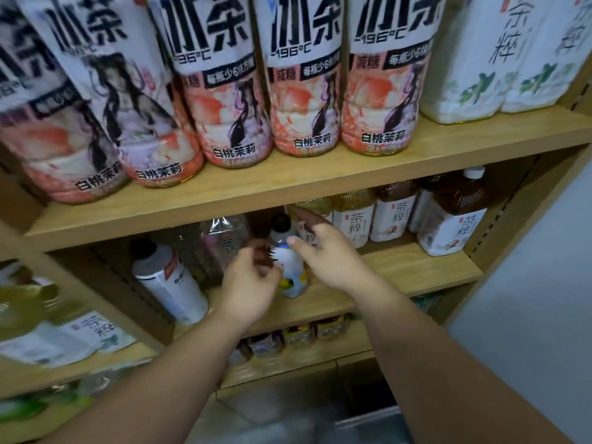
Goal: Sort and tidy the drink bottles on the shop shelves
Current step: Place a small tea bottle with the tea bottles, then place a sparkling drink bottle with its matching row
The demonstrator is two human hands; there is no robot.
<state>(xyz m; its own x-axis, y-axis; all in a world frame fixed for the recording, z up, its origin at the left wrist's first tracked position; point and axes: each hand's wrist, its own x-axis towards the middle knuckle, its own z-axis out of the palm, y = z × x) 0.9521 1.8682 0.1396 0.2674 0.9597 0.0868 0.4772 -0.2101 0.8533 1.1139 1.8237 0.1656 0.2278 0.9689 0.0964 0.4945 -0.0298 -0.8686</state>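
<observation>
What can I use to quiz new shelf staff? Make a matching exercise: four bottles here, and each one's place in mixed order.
1. peach tea bottle
2. small black-capped bottle
3. large tilted white bottle
4. white-capped brown tea bottle

A. middle shelf, far right
B. top shelf
C. between the left hand and right hand
D. middle shelf, left end

Pairs: 1-B, 2-C, 3-D, 4-A

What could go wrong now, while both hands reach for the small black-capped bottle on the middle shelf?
The small bottle stands near the front of the shelf, between the left hand and the right hand; a clumsy touch might tip it off. The clear bottle just behind it could be knocked over. The right hand's raised finger is close to the tea bottles and might push one out of line.
</observation>
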